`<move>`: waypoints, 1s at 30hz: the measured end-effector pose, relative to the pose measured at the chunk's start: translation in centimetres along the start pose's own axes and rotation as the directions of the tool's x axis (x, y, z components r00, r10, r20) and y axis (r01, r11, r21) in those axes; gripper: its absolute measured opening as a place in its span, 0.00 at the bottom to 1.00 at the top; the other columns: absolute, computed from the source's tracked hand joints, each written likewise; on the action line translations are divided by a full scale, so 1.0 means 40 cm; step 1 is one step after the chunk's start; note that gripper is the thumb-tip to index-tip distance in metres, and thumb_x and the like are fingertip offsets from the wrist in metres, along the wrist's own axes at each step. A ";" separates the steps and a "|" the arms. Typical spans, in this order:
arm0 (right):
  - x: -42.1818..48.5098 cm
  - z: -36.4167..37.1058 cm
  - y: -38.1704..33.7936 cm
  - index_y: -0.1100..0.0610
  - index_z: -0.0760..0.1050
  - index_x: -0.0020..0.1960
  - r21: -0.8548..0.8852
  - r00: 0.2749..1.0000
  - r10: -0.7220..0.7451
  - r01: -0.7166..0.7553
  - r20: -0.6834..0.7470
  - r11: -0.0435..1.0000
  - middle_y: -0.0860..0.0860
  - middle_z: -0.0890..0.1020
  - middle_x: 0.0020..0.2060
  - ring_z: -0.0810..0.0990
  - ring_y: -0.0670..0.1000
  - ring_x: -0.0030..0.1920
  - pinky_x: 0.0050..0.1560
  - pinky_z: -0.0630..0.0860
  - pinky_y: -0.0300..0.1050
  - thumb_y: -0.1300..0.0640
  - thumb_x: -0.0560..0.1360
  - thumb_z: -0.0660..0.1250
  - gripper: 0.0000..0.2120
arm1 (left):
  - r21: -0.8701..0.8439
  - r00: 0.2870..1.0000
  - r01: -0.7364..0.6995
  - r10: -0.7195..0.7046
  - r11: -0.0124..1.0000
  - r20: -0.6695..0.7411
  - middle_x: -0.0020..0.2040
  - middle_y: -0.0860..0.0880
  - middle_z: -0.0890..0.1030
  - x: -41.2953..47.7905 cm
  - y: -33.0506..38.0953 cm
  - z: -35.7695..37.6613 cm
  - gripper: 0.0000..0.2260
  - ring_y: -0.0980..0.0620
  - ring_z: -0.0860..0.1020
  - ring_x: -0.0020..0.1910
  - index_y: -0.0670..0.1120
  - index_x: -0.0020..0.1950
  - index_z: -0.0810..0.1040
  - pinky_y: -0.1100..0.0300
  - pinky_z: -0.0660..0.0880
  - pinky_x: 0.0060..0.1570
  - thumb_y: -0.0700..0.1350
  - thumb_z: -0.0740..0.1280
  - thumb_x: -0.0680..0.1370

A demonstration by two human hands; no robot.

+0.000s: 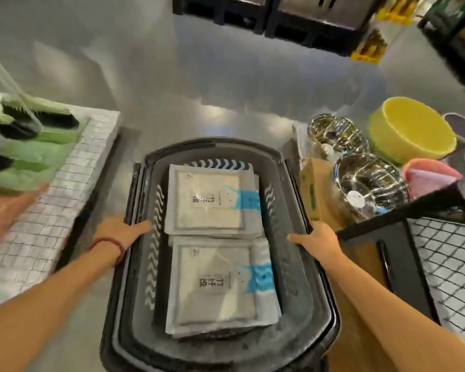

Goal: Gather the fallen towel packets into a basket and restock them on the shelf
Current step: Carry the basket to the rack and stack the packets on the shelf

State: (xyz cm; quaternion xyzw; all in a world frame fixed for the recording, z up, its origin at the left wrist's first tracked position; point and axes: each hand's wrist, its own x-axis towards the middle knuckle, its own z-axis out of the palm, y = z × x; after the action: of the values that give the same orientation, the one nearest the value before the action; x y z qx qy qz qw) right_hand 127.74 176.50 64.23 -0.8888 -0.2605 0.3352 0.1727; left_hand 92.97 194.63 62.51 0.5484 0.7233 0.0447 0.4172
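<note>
The towel packets lie flat inside the basket (298,296) in 2 short stacks: 1 stack at the far end (212,200) and 1 at the near end (220,285), their edges touching in the middle. Each top packet is grey-white with a blue patch on its right side and dark printed characters.

The basket is dark plastic with wavy slots in its walls, and it sits lengthwise between the person's 2 forearms. The left hand (121,228) holds the left rim, with a finger laid over the edge and pointing into the basket towards the far stack. A red bead bracelet (110,244) circles that wrist. The right hand (320,241) holds the right rim, thumb on top. Its fingers are hidden under the edge, so they seem curled round it, though that cannot be seen outright.

Below and beyond the basket is a shiny grey floor (199,84). To the left stands a white wire shelf (65,210) carrying green and black brushes (24,130). To the right, just beside the basket, are a cardboard box (314,189), shiny steel bowls (368,183) and, farther back, a yellow bowl (411,130). A black-framed mesh shelf (451,264) sits nearer on that side.
</note>
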 end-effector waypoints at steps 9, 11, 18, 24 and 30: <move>0.510 0.143 -0.083 0.64 0.70 0.65 -0.167 0.997 0.044 -0.033 0.063 0.985 0.60 0.76 0.62 0.75 0.60 0.60 0.48 0.70 0.45 0.53 0.70 0.74 0.29 | -0.158 0.978 0.192 -0.202 0.969 -0.055 0.64 0.36 0.74 0.342 0.011 0.285 0.32 0.36 0.73 0.61 0.37 0.68 0.71 0.48 0.70 0.58 0.50 0.75 0.69; 0.634 0.183 -0.097 0.63 0.74 0.61 -0.221 0.997 0.000 0.017 0.077 0.975 0.60 0.79 0.57 0.77 0.60 0.56 0.49 0.72 0.46 0.54 0.70 0.75 0.24 | -0.189 0.959 0.254 -0.272 0.949 -0.078 0.62 0.35 0.76 0.403 -0.003 0.361 0.32 0.36 0.74 0.59 0.36 0.66 0.72 0.48 0.71 0.56 0.51 0.76 0.68; 1.002 0.342 -0.133 0.64 0.70 0.65 -0.367 0.978 -0.098 0.160 0.182 0.916 0.61 0.78 0.58 0.75 0.62 0.59 0.58 0.74 0.52 0.52 0.71 0.73 0.28 | -0.431 0.806 0.515 -0.589 0.741 -0.051 0.40 0.45 0.79 0.547 -0.078 0.617 0.32 0.45 0.75 0.37 0.37 0.63 0.74 0.51 0.75 0.43 0.52 0.78 0.65; 1.172 0.455 -0.143 0.61 0.61 0.73 -0.496 0.948 -0.116 0.257 0.297 0.829 0.59 0.71 0.68 0.70 0.60 0.66 0.61 0.70 0.50 0.54 0.75 0.69 0.31 | -0.455 0.596 0.725 -0.802 0.518 0.038 0.62 0.36 0.75 0.518 -0.106 0.814 0.35 0.36 0.74 0.58 0.34 0.65 0.70 0.45 0.72 0.57 0.51 0.77 0.67; 1.247 0.531 -0.184 0.60 0.69 0.66 -0.513 0.919 -0.288 0.390 0.269 0.765 0.61 0.77 0.58 0.76 0.63 0.58 0.54 0.75 0.53 0.56 0.74 0.69 0.22 | -0.494 0.490 0.768 -0.871 0.407 0.044 0.62 0.36 0.75 0.513 -0.121 0.922 0.36 0.36 0.74 0.58 0.34 0.64 0.71 0.44 0.72 0.57 0.53 0.78 0.65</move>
State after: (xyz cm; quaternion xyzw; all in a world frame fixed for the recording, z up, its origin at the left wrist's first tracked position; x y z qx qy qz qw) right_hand 142.52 214.13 27.33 -0.8050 -0.5174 0.2841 -0.0592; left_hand 112.32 195.27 24.70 -0.0021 0.9076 0.0597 0.4157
